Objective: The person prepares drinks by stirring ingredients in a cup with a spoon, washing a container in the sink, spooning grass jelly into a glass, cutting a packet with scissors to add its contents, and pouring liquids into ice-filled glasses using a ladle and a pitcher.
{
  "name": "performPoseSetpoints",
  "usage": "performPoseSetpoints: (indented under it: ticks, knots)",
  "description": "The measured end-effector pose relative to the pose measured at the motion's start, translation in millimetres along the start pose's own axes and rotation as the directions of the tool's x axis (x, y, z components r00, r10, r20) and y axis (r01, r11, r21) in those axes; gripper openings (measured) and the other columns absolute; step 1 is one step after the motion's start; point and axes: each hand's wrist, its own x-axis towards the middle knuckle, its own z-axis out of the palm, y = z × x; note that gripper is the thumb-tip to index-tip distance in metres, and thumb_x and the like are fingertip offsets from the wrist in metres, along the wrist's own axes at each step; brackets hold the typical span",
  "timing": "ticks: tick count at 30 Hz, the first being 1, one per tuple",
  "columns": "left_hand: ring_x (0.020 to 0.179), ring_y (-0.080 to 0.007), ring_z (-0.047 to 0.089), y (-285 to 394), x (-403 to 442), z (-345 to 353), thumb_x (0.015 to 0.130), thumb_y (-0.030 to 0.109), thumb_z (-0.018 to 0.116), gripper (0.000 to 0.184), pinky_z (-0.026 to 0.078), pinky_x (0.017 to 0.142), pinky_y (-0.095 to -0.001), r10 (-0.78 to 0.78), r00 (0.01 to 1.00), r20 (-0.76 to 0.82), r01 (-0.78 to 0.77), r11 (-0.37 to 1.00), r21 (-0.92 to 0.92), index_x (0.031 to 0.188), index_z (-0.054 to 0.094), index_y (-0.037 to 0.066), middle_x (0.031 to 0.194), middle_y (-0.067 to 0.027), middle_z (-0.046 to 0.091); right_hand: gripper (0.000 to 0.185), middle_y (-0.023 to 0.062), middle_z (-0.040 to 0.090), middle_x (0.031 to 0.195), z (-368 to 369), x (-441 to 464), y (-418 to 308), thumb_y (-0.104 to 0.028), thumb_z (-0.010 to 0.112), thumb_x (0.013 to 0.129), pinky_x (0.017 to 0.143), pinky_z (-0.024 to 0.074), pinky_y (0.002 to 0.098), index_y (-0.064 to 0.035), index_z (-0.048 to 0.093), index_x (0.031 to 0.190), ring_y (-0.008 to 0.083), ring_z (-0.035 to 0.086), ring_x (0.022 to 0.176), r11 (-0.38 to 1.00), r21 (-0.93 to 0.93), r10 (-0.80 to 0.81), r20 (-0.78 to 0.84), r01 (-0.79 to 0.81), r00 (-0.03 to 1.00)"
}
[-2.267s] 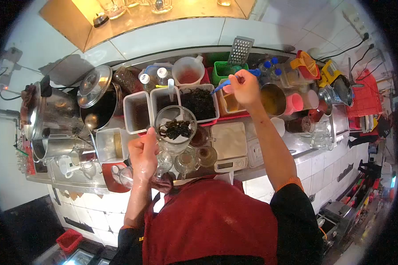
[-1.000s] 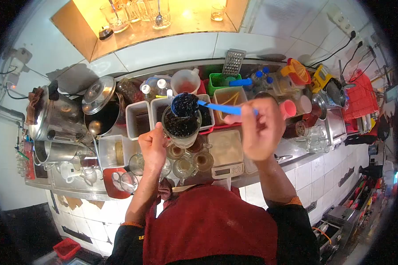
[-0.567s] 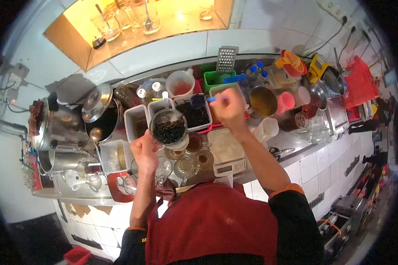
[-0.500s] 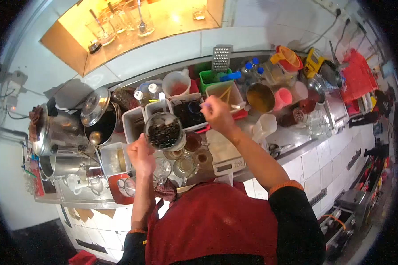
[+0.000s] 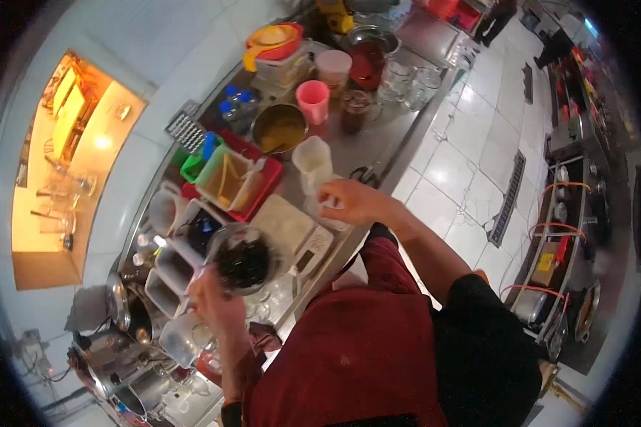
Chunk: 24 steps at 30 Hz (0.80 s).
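Observation:
My left hand (image 5: 217, 299) is closed around the side of a round clear vessel (image 5: 246, 260) holding dark, loose pieces like tea leaves; motion smears it. The vessel hangs over the counter beside a digital scale (image 5: 288, 226). My right hand (image 5: 360, 201) has its fingers closed at the near end of a translucent white plastic jug (image 5: 311, 158), apparently on the handle, which the fingers mostly hide. The jug is beyond the scale. A dark-filled tub (image 5: 198, 229) sits past the vessel.
An orange-yellow filled metal bowl (image 5: 280, 129), a pink cup (image 5: 313, 99) and glass mugs (image 5: 399, 82) stand along the counter. A grater (image 5: 186, 130) leans at the wall. Metal pots (image 5: 107, 359) occupy the near left end. A tiled floor (image 5: 470, 142) lies right.
My view has turned right. My right hand has left the dark-filled tub and moved right to the white jug. The left hand still holds the vessel, now nearer the scale.

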Motion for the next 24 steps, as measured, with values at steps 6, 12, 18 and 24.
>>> performPoseSetpoints:
  ticks: [6,12,18,24]
  knots:
    - [0.07,-0.0092,0.053,148,9,151,0.095,0.008,0.054,0.02,0.044,0.067,-0.0261,-0.304,0.901,0.309,0.434,0.63,-0.644,0.078,0.059,0.002,0.076,-0.0007,0.057,0.037,0.0184,0.067,0.094,-131,-104,134,-0.034,0.066,0.084,0.079,0.0494,0.0422,-0.0017,0.061,0.101,0.0359,0.064,0.09,0.894,-0.11,0.443,0.089,-0.433,0.892]
    - [0.066,-0.0072,0.048,252,26,281,0.097,0.012,0.05,0.031,0.041,0.065,-0.0255,-0.45,0.811,0.373,0.562,0.425,-0.709,0.066,0.054,0.006,0.071,0.0018,0.052,0.036,0.0204,0.066,0.1,-224,-128,250,-0.033,0.065,0.085,0.083,0.0494,0.043,-0.0018,0.061,0.102,0.0349,0.063,0.096,0.836,-0.256,0.501,-0.003,-0.485,0.866]
    - [0.061,-0.0048,0.039,295,53,344,0.094,0.018,0.054,0.037,0.03,0.057,-0.0259,-0.58,0.614,0.535,0.698,0.083,-0.711,0.058,0.045,0.011,0.062,0.0062,0.043,0.036,0.0185,0.065,0.102,-281,-120,276,-0.032,0.064,0.086,0.085,0.049,0.0417,-0.0023,0.059,0.104,0.0335,0.062,0.099,0.895,-0.19,0.438,0.2,-0.404,0.876]
    - [0.066,-0.0053,0.041,293,36,395,0.092,0.016,0.051,0.029,0.033,0.058,-0.0266,-0.64,0.511,0.573,0.687,-0.096,-0.72,0.065,0.052,0.007,0.067,0.0053,0.046,0.034,0.0189,0.065,0.103,-303,-85,266,-0.03,0.064,0.087,0.084,0.0494,0.0404,-0.0014,0.058,0.104,0.0338,0.063,0.098,0.954,-0.102,0.298,0.248,-0.281,0.922]
